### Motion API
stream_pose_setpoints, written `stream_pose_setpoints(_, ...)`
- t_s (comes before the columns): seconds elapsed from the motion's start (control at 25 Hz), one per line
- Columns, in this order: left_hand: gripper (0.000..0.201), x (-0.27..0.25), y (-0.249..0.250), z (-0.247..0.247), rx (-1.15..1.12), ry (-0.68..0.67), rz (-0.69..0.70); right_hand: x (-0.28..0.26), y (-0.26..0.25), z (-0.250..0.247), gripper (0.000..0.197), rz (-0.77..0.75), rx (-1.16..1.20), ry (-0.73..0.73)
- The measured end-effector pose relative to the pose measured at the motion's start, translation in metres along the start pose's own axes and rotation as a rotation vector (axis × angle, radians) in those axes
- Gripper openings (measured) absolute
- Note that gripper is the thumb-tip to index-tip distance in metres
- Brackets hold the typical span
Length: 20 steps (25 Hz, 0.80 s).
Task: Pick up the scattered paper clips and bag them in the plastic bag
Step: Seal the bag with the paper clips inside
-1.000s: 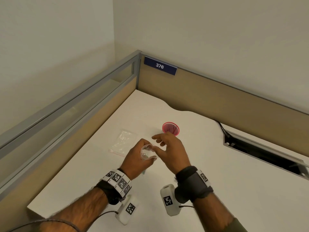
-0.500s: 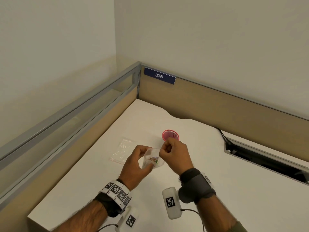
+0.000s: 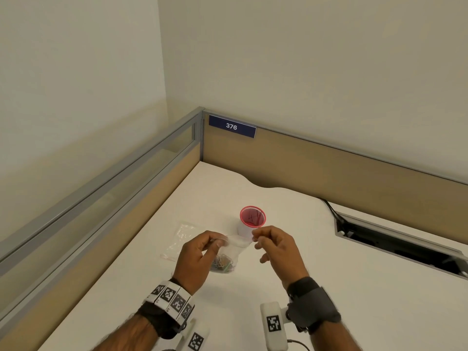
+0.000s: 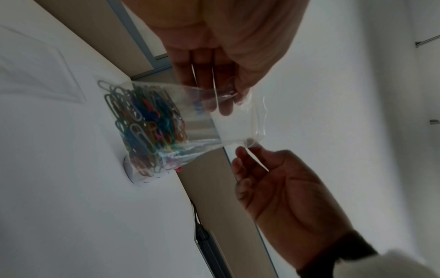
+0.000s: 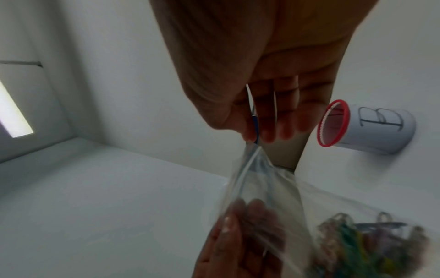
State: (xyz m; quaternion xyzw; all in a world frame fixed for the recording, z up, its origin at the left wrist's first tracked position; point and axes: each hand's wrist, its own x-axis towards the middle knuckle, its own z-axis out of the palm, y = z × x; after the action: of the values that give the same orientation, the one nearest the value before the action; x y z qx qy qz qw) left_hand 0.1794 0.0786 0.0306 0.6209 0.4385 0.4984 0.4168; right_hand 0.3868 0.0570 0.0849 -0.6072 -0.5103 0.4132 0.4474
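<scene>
**Bag of clips, held at both top corners**

Change from earlier frames: a second ago the bag (image 3: 229, 252) was bunched in the left hand (image 3: 195, 262) with the right hand (image 3: 276, 252) open beside it. Half a second ago both hands were closed in on its mouth. Now the hands are drawn apart and the top edge is stretched between them. The camera has also been tilted upward, so that more wall is shown.

Hidden or unclear: the lower part of the bag is partly covered by the left hand in the head view. Whether the seal is fully pressed shut cannot be told. The right wrist view is blurred at the clips (image 5: 371, 242). A second flat bag (image 3: 178, 240), left of the held bag, is faint against the desk (image 3: 329, 287).

Item: small clear plastic bag, held above the desk, just in front of the cup (image 3: 250, 221). Clips of many colours (image 4: 145, 122) are gathered in its bottom. The left top corner is pinched by left thumb and fingers (image 4: 202, 82). The right corner is pinched between right thumb and forefinger (image 5: 264, 129), with the other right fingers loosely curled.

Cup: white, red-rimmed, marked with a letter B (image 5: 378, 120), upright behind the bag.
</scene>
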Motion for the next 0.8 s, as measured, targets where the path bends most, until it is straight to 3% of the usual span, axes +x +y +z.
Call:
stream_pose_setpoints(0.16,0.013,0.004,0.002,-0.002,-0.034,-0.004,-0.009,-0.012,0.019,0.01,0.032,-0.032,-0.079,-0.181)
stream_pose_setpoints(0.32,0.022,0.008,0.001,-0.008,-0.055,-0.025,0.004,-0.009,0.02,0.02,0.003,-0.032,0.087,-0.002)
stream_pose_setpoints(0.4,0.028,0.011,0.0,-0.013,-0.092,-0.007,-0.019,-0.008,0.016,0.016,0.005,-0.022,0.172,0.009)
stream_pose_setpoints(0.56,0.019,0.011,0.007,-0.012,-0.122,-0.001,-0.032,-0.008,0.01,0.015,0.006,-0.06,0.16,-0.005)
stream_pose_setpoints(0.64,0.019,0.009,0.012,-0.009,-0.098,-0.052,-0.034,-0.009,0.01,0.017,0.007,-0.067,0.157,0.0)
stream_pose_setpoints(0.72,0.034,0.009,0.015,-0.004,-0.012,-0.124,-0.003,-0.01,0.009,0.017,0.006,-0.072,0.135,-0.007)
stream_pose_setpoints(0.8,0.025,0.011,0.016,0.0,0.076,-0.148,0.045,-0.012,0.009,0.016,0.004,-0.076,0.07,-0.018)
